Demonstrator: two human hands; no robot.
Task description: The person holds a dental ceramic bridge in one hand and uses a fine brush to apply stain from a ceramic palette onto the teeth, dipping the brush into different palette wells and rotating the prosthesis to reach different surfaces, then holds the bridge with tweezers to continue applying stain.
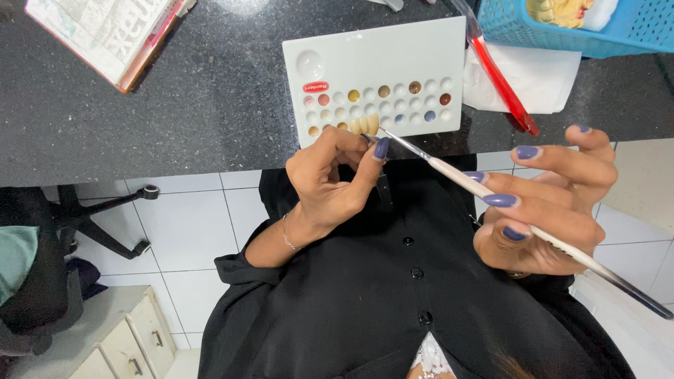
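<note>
My fingers (pixel 516 203) on the right hand (pixel 544 210) are curled closed around the shaft of a fine paintbrush (pixel 491 196), thumb and forefinger pinching it while the other fingers fan out above, and the brush runs slantwise from the lower right up toward the left hand (pixel 330 182). That left hand is closed too, its thumb and fingertips gripping a small row of cream-coloured tooth-shaped pieces (pixel 365 125) (I cannot tell how they are joined beneath the fingers), held up just in front of the near edge of the palette. The brush tip meets that little row right beside my left thumb. Both hands hover over my black buttoned shirt (pixel 393 295), above the white tiled floor (pixel 189 231). Just past the hands, a white rectangular mixing palette (pixel 393 49) lies on the dark speckled counter (pixel 175 98), its small round wells holding dabs of brown, ochre, pink and blue. To the right of the palette, a red-handled tool (pixel 502 84) lies across a folded white tissue (pixel 533 77), and beyond those a blue plastic basket (pixel 576 31) sits at the far right corner. At the far left of the counter a book (pixel 105 35) lies tilted. Down to the left, below the counter, I see a chair base (pixel 105 217) and a pale drawer unit (pixel 105 337).
</note>
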